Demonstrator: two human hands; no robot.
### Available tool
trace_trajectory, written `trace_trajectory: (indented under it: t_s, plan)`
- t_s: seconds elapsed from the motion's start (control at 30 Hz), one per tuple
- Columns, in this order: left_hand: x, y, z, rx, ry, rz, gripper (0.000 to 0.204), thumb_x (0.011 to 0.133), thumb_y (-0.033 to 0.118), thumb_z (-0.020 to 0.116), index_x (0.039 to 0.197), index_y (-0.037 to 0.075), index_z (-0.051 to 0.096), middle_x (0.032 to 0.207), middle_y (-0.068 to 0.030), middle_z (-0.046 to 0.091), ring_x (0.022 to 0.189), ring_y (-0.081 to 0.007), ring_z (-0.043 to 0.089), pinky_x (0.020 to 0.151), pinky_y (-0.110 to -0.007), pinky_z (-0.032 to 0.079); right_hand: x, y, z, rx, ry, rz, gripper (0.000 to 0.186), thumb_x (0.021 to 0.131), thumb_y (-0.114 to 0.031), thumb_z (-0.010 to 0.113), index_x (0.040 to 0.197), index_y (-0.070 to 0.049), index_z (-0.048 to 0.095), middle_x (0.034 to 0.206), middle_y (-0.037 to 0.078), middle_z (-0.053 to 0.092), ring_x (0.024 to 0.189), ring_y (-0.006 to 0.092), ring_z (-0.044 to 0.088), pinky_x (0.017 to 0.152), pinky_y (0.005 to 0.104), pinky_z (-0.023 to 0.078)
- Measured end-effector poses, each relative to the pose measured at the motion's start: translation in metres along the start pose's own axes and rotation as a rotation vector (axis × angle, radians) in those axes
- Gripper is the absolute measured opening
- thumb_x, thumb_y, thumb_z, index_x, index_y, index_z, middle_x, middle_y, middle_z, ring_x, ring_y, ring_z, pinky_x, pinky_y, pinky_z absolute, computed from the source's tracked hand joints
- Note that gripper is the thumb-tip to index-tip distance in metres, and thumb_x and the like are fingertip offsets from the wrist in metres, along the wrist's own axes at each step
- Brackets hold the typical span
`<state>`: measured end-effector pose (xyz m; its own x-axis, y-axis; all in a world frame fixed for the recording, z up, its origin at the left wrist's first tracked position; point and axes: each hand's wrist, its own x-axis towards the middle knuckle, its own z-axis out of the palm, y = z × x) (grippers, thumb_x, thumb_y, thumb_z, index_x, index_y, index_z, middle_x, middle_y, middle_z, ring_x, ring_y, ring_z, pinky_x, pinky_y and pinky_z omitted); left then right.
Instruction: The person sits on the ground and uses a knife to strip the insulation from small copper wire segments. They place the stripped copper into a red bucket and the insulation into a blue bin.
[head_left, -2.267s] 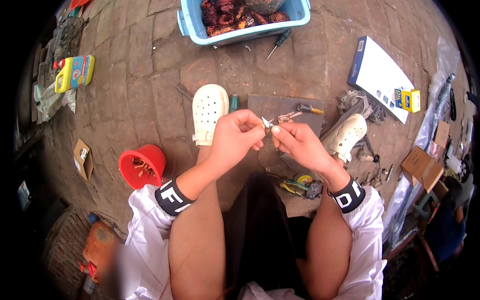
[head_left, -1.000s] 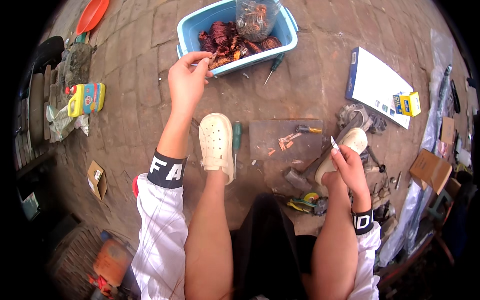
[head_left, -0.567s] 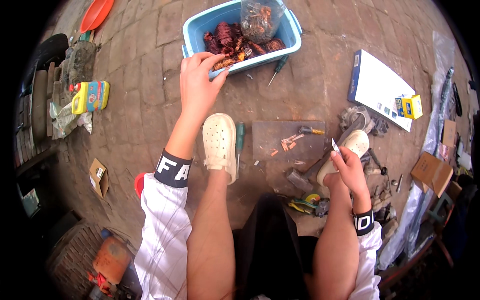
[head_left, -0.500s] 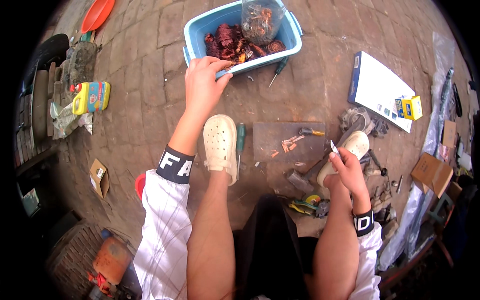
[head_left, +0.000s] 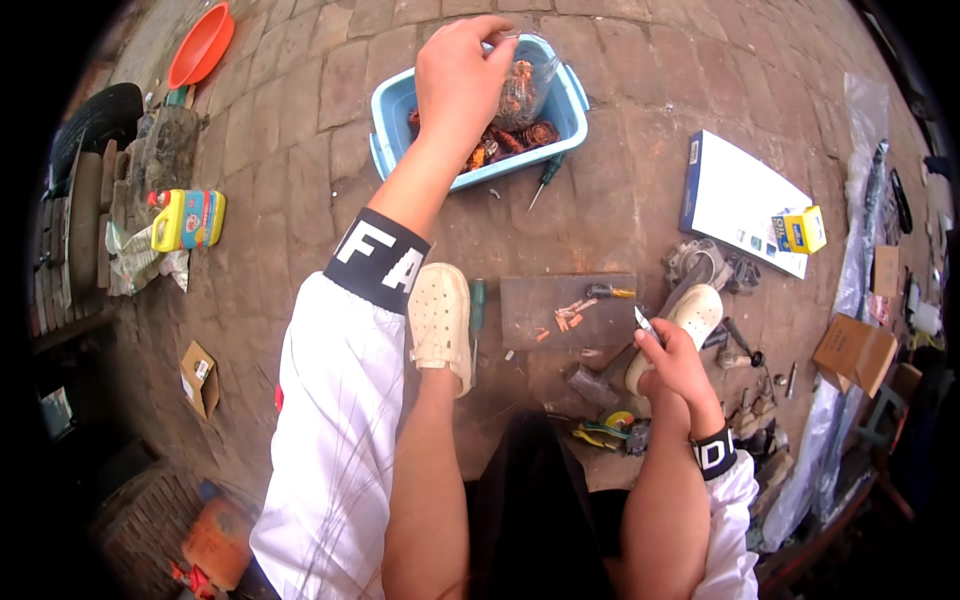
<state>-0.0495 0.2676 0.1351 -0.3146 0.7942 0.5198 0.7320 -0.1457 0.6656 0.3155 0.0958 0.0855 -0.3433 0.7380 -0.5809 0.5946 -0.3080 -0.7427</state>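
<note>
My left hand (head_left: 462, 75) reaches over the light blue plastic tub (head_left: 382, 105), its fingers pinched at the upper edge of a clear plastic bag (head_left: 545, 85). Copper-coloured bits show through the bag. Below it in the tub lie coils of reddish copper wire (head_left: 510, 142), partly hidden by my hand and forearm. Closed around a small knife (head_left: 643, 320), my right hand (head_left: 678, 360) rests by my right knee and shoe, the blade pointing up and away from me. A dark flat board (head_left: 525, 312) with copper scraps (head_left: 570, 314) lies on the ground between my shoes.
A green-handled screwdriver (head_left: 478, 305) lies by my left shoe, another screwdriver (head_left: 546, 180) by the tub. A hammer (head_left: 595, 384), pliers (head_left: 600, 435) and metal parts (head_left: 700, 265) surround my right foot. Further right are a white box (head_left: 740, 200) and a cardboard box (head_left: 855, 348); a yellow jug (head_left: 190, 220) stands left.
My left hand has left the tub's near rim and moved forward and right to the top of the bag. My right hand still holds the knife. The view has shifted slightly.
</note>
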Motion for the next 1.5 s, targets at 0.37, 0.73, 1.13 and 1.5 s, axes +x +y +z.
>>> trace_trajectory:
  t_s: [0.37, 0.73, 1.13, 1.5]
  plan:
    - [-0.110, 0.007, -0.036, -0.150, -0.106, -0.183, 0.012, 0.086, 0.005, 0.063, 0.095, 0.004, 0.070, 0.084, -0.0044, 0.062, 0.066, -0.0106, 0.059, 0.061, -0.027, 0.048, -0.006, 0.003, -0.007, 0.021, 0.028, -0.005, 0.026, 0.095, -0.023, 0.061, 0.087, 0.001, 0.059, 0.065, 0.003, 0.052, 0.061, 0.0099, 0.047, 0.056, 0.0287, 0.040]
    - [-0.232, -0.061, -0.009, 0.324, -0.830, -0.077, 0.012, 0.070, 0.008, 0.069, 0.082, 0.008, 0.067, 0.087, -0.0086, 0.063, 0.092, -0.0289, 0.059, 0.081, -0.040, 0.050, -0.004, 0.000, -0.002, -0.104, -0.013, 0.003, 0.025, 0.094, -0.023, 0.063, 0.088, 0.001, 0.057, 0.064, 0.007, 0.049, 0.059, 0.0132, 0.044, 0.055, 0.0315, 0.040]
    - [-0.237, -0.074, 0.010, 0.425, -0.770, 0.086, 0.012, 0.070, 0.005, 0.066, 0.078, 0.005, 0.058, 0.082, -0.0112, 0.060, 0.087, -0.0308, 0.058, 0.074, -0.042, 0.049, 0.002, -0.004, 0.006, -0.160, -0.075, -0.028, 0.026, 0.093, -0.023, 0.064, 0.094, 0.003, 0.059, 0.071, 0.013, 0.055, 0.064, 0.0223, 0.050, 0.062, 0.0352, 0.044]
    - [-0.262, 0.002, -0.024, -0.406, -0.918, -0.759, 0.013, 0.084, 0.000, 0.061, 0.097, 0.001, 0.063, 0.079, 0.0009, 0.060, 0.069, -0.0050, 0.054, 0.064, -0.022, 0.047, 0.007, -0.005, 0.017, -0.228, -0.124, -0.072, 0.027, 0.093, -0.025, 0.063, 0.096, 0.002, 0.057, 0.073, 0.021, 0.058, 0.068, 0.0369, 0.055, 0.063, 0.0407, 0.045]
